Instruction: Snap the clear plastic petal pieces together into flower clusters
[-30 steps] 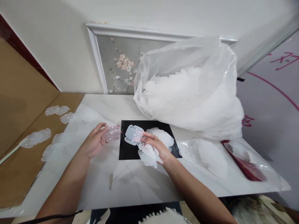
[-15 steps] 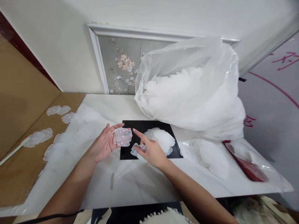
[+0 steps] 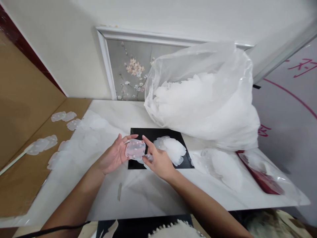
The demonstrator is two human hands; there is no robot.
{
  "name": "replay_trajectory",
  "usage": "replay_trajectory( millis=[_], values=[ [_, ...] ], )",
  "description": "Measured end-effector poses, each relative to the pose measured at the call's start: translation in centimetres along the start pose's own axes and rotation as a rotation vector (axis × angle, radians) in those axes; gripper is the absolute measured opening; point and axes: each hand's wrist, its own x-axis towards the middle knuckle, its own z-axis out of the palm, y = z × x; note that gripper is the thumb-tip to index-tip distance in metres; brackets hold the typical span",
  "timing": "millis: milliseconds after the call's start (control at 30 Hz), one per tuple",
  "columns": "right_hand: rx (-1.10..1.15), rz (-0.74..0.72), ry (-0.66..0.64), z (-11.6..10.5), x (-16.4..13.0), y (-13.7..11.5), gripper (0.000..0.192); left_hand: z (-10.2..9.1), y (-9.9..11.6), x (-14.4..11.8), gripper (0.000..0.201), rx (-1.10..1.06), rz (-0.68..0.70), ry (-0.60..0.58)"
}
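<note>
Just left of frame centre, the left hand (image 3: 114, 156) lies palm-up with fingers loosely spread, cradling a translucent scalloped plastic piece (image 3: 135, 149). The right hand (image 3: 158, 160) pinches that piece's right edge between thumb and forefinger, over the left rim of the black mat (image 3: 148, 133). The step looks like checking or separating one piece; whether it is one layer or two is hard to tell. Next comes a light peel or set-down near the small pile (image 3: 170, 149) just right.
</note>
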Motion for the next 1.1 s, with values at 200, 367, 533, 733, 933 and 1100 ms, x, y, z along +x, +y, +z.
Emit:
replay_trajectory(
  millis=[200, 367, 533, 733, 933, 1100],
  values=[
    [-0.002, 0.013, 0.047, 0.1, 0.0, 0.2, 0.073, -0.1, 0.0, -0.1, 0.056, 0.003, 0.027, -0.014],
    [0.152, -0.014, 0.07, 0.0, 0.2, -0.4, 0.033, -0.2, -0.1, -0.1, 0.063, 0.147, 0.02, 0.02],
    [0.81, 0.382, 0.044, -0.5, 0.8, -1.0, 0.035, -2.3, 0.8, -0.1, 0.046, 0.991, 0.181, 0.453],
    [1.225, 0.645, -0.054, -1.5, 1.1, -0.6, 0.038, -6.3, 3.2, -1.3, 0.046, 1.763, -0.249, 0.859],
    [1.375, 0.65, -0.24, -2.1, 1.1, -0.7, 0.038, -8.6, 3.9, -2.0, 0.046, 1.942, -0.235, 0.906],
    [1.405, 0.617, -0.246, -2.4, 1.1, -0.9, 0.04, -9.8, 4.0, -2.0, 0.041, 1.911, -0.158, 0.938]
  ],
)
